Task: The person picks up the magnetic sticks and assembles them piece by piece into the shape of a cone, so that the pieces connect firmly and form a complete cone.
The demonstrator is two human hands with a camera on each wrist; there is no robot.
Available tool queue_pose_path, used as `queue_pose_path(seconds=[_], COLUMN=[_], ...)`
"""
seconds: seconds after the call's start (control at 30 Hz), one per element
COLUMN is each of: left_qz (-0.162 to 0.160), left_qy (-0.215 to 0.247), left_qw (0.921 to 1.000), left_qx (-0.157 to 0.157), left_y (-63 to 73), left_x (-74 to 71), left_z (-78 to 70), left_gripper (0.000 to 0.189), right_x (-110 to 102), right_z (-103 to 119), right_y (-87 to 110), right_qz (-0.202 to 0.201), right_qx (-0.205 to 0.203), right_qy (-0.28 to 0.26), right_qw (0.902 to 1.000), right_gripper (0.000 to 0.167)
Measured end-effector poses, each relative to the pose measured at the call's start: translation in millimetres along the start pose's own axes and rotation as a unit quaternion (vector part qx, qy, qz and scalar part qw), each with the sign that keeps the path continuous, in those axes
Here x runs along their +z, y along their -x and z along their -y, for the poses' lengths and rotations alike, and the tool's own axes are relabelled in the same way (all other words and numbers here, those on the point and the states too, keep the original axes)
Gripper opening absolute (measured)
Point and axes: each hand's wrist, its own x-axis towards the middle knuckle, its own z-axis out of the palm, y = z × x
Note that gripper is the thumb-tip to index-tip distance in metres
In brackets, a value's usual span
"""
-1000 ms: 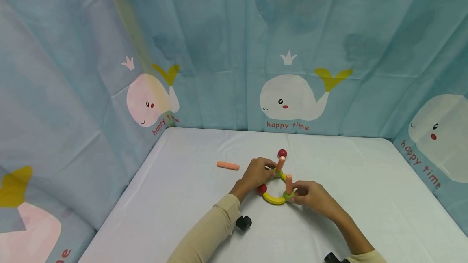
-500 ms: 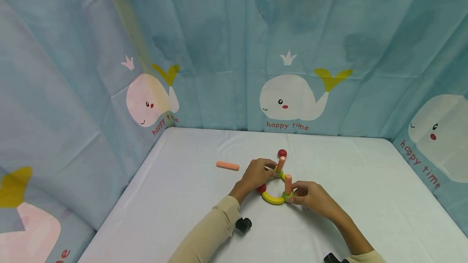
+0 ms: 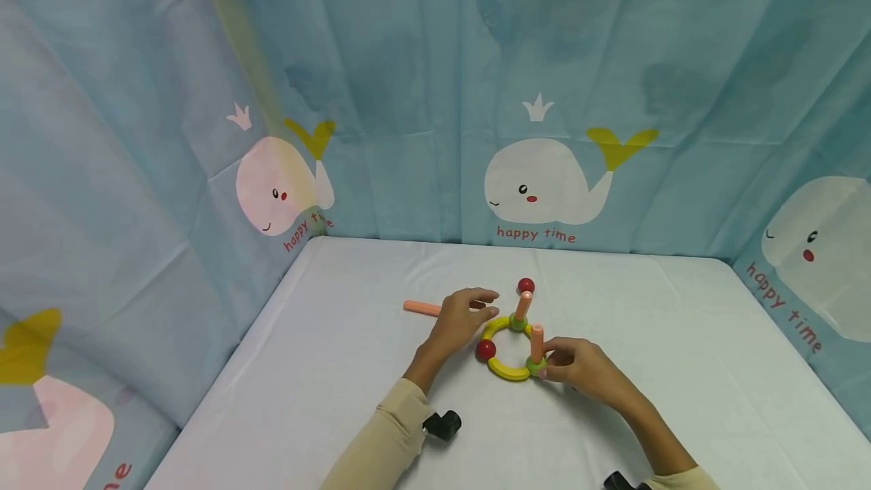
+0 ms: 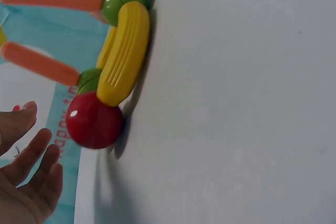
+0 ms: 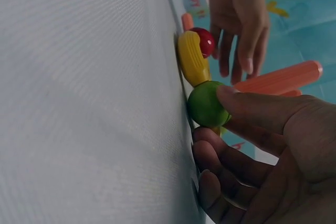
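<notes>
On the table lies a ring of yellow banana-shaped pieces point(image 3: 508, 372) joined by a red ball point(image 3: 486, 350) and green balls. One orange stick point(image 3: 537, 342) stands upright in the near green ball point(image 5: 207, 103), and another orange stick point(image 3: 523, 305) in the far green ball point(image 3: 518, 323). My right hand point(image 3: 587, 369) pinches the near green ball between thumb and fingers. My left hand point(image 3: 460, 320) hovers left of the ring, holding nothing, its fingers apart and relaxed; in the left wrist view its fingers point(image 4: 39, 166) are away from the red ball.
A loose orange stick point(image 3: 420, 308) lies left of the ring, partly behind my left hand. Behind the ring sits a separate red ball point(image 3: 526, 286). White cloth covers the table point(image 3: 327, 369), and a blue whale-print curtain point(image 3: 401, 172) surrounds its back and sides.
My left hand has let go of the far green ball and drawn back to the left, uncovering the ring's left side. The right hand keeps its hold, almost still.
</notes>
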Motion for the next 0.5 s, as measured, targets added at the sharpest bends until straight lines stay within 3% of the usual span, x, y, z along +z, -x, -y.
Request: queue_pose_path(seconds=[0.33, 0.5], left_qz=[-0.071, -0.113], left_qy=[0.065, 0.088], left_qw=[0.9954, 0.9893], left_qx=[-0.002, -0.028], left_y=[13.5, 20.1], left_x=[-36.0, -53.3], left_z=[26.0, 37.1], left_gripper=[0.033, 0.033], right_x=[0, 0], right_z=[1, 3], right_y=[0.9, 1.4], right_qz=[-0.003, -0.003], right_qx=[0.001, 0.004], right_qy=[0.002, -0.001], right_qw=[1.0, 1.0], right_gripper=[0.034, 0.035])
